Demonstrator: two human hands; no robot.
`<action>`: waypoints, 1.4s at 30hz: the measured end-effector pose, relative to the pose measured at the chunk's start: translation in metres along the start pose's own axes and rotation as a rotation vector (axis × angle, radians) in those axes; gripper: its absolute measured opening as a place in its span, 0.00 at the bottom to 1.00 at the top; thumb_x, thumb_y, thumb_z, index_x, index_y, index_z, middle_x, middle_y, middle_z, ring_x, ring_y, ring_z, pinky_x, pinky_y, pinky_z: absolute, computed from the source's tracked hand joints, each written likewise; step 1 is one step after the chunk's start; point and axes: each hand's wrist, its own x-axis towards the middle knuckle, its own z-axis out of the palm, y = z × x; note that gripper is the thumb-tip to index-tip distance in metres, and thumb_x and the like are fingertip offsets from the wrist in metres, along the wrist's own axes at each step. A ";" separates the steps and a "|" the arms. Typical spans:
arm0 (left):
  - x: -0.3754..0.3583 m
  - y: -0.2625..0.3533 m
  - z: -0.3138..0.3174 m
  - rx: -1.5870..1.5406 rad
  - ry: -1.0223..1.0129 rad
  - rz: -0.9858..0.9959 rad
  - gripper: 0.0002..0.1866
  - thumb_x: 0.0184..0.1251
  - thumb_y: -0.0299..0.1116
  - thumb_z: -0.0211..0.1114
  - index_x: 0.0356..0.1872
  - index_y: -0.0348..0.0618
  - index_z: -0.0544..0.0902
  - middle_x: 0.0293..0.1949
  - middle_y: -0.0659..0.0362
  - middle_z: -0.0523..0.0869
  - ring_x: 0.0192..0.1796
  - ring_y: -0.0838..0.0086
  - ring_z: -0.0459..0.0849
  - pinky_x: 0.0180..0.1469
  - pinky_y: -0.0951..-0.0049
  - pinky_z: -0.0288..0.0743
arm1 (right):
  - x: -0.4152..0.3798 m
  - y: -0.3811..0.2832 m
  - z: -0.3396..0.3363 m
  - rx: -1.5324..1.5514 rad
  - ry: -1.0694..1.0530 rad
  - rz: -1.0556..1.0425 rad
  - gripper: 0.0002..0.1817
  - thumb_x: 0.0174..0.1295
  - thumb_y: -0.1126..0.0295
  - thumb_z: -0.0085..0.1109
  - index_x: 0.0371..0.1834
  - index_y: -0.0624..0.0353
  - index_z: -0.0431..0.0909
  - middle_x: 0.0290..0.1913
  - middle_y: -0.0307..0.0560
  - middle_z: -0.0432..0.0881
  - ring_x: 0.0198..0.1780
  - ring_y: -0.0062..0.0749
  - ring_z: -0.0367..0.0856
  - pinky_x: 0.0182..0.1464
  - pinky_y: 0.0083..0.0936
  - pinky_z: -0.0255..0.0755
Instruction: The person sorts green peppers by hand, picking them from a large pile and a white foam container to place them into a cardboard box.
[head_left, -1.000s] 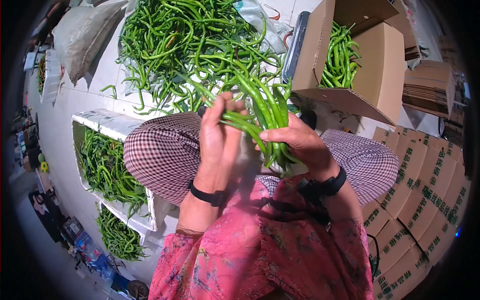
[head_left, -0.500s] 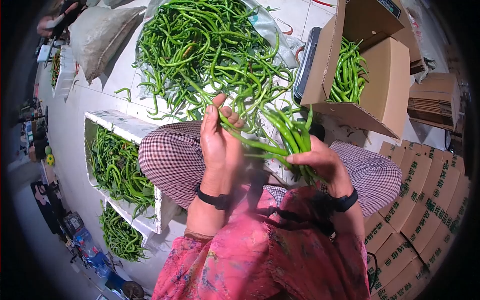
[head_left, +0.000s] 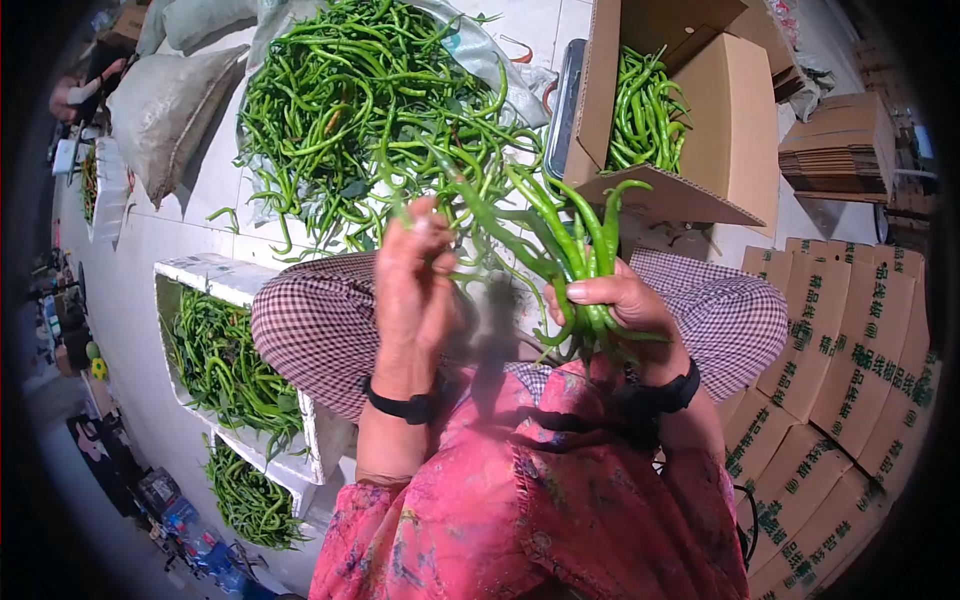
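Observation:
My right hand (head_left: pixel 632 308) is closed round a bunch of long green chili peppers (head_left: pixel 580 250), their tips fanning up and away from me. My left hand (head_left: pixel 412 285) is raised to the left of the bunch, its fingers curled but smeared by motion. A blurred green streak shows by its fingertips; whether it is a pepper in the fingers I cannot make out. Beyond both hands lies a large heap of green chili peppers (head_left: pixel 340 100) on a pale plastic sheet (head_left: pixel 515 95).
At the upper right, an open cardboard box (head_left: pixel 735 130) holds peppers, with a dark flat device (head_left: pixel 565 110) beside it. White foam boxes (head_left: pixel 315 420) of peppers stand at left. Flat printed cartons (head_left: pixel 830 370) lie at right. A stuffed sack (head_left: pixel 165 110) and another person (head_left: pixel 75 95) are upper left.
The left hand has come away from the long pepper it touched beside the bunch. The right hand still grips its bunch, which points more upright. The view has shifted slightly.

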 end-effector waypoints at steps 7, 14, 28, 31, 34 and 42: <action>-0.016 -0.008 0.040 0.217 -0.066 0.062 0.10 0.71 0.35 0.61 0.47 0.42 0.75 0.35 0.62 0.79 0.39 0.76 0.79 0.40 0.77 0.75 | 0.023 0.013 0.014 0.173 -0.098 0.089 0.22 0.61 0.73 0.57 0.60 0.65 0.70 0.42 0.50 0.83 0.39 0.32 0.84 0.41 0.25 0.79; -0.004 -0.009 0.032 0.168 0.055 0.320 0.10 0.72 0.35 0.59 0.45 0.41 0.72 0.32 0.60 0.76 0.36 0.74 0.78 0.42 0.73 0.76 | 0.040 0.036 0.012 0.317 -0.158 0.113 0.22 0.62 0.71 0.54 0.61 0.64 0.71 0.46 0.52 0.84 0.43 0.31 0.84 0.44 0.20 0.78; -0.018 0.047 0.038 0.401 0.172 0.636 0.08 0.70 0.30 0.61 0.44 0.39 0.75 0.30 0.64 0.77 0.29 0.82 0.75 0.30 0.84 0.69 | 0.035 0.034 -0.004 0.466 -0.158 0.012 0.25 0.61 0.73 0.55 0.63 0.64 0.65 0.39 0.50 0.75 0.32 0.25 0.76 0.37 0.24 0.74; -0.036 0.037 0.049 0.782 0.033 0.201 0.10 0.62 0.32 0.68 0.40 0.40 0.79 0.28 0.65 0.79 0.30 0.84 0.75 0.32 0.82 0.69 | 0.042 0.037 -0.014 0.517 -0.142 -0.007 0.26 0.62 0.74 0.54 0.64 0.66 0.64 0.40 0.50 0.74 0.33 0.27 0.77 0.39 0.27 0.75; -0.039 0.005 0.049 0.984 -0.297 0.092 0.18 0.52 0.25 0.72 0.44 0.38 0.77 0.34 0.64 0.81 0.35 0.83 0.77 0.40 0.81 0.73 | 0.046 0.038 -0.009 0.518 -0.128 -0.120 0.22 0.63 0.77 0.54 0.62 0.62 0.69 0.40 0.53 0.81 0.38 0.36 0.83 0.43 0.33 0.81; -0.037 -0.024 0.042 1.044 -0.349 0.135 0.24 0.52 0.26 0.73 0.51 0.37 0.74 0.39 0.64 0.78 0.37 0.84 0.75 0.42 0.80 0.73 | 0.036 0.033 -0.016 0.397 -0.037 -0.205 0.23 0.65 0.77 0.51 0.64 0.63 0.66 0.45 0.56 0.81 0.39 0.40 0.84 0.46 0.37 0.82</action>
